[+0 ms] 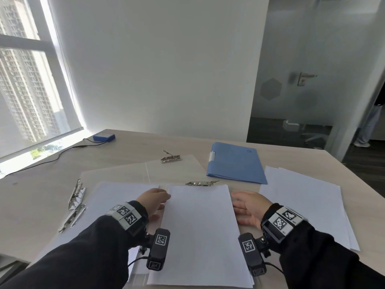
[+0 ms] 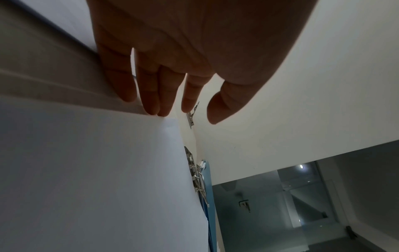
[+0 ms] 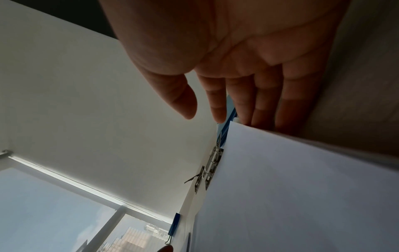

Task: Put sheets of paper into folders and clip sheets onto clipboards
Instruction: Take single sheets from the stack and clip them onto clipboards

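Observation:
A stack of white sheets (image 1: 200, 232) lies in front of me on a clear clipboard, just below its metal clip (image 1: 201, 183). My left hand (image 1: 155, 200) touches the stack's left edge with straight fingers (image 2: 151, 95). On the other side, my right hand (image 1: 249, 207) lies flat against the right edge, its fingers (image 3: 265, 105) straight too. Neither hand holds anything. The wrist views show the sheets (image 2: 97, 170) (image 3: 302, 187) from each side. A closed blue folder (image 1: 235, 162) lies beyond, to the right.
A second clear clipboard with a raised clip (image 1: 170, 158) lies further back. More white sheets (image 1: 304, 201) are spread at the right, and another sheet (image 1: 116, 197) at the left beside loose metal clips (image 1: 77, 197). A blue box (image 1: 103, 137) with a cable sits near the window.

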The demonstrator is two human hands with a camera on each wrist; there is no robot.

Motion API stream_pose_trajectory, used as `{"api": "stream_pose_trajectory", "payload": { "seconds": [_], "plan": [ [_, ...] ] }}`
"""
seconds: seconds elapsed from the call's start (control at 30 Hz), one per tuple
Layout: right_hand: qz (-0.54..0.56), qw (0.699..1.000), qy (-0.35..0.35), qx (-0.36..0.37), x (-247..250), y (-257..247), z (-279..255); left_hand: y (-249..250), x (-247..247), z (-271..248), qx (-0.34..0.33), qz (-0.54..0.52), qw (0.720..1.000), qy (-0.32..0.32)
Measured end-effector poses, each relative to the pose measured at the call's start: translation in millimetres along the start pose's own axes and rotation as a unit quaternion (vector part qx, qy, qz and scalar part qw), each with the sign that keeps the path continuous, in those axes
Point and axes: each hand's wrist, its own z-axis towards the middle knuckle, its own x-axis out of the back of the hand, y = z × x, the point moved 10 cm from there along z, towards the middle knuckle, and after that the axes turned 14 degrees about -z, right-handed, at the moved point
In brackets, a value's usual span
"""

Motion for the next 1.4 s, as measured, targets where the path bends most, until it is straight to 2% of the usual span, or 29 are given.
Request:
{"api": "stream_pose_trajectory", "payload": {
  "seconds": [0.27,0.43,0.93,1.2,1.4],
  "plan": [
    [-0.025,1.0,-0.013,0.009,-4,-2,-2,0,-1,6,-0.011,-0.007,1.0,-0.006],
    [-0.019,1.0,-0.004,0.007,-3,-2,-1,5,0,11,-0.033,0.024,0.999,0.0],
    [-0.001,1.0,-0.007,0.014,-9,-11,2,17,-1,16,-0.026,0.04,0.999,0.001],
    [0.041,0.999,0.028,0.02,-11,-21,43,4,5,31,0.009,0.031,0.999,0.006],
    [0.116,0.993,0.008,0.011,-30,-36,73,0,11,35,0.008,0.005,1.0,0.005]
  ]
}}
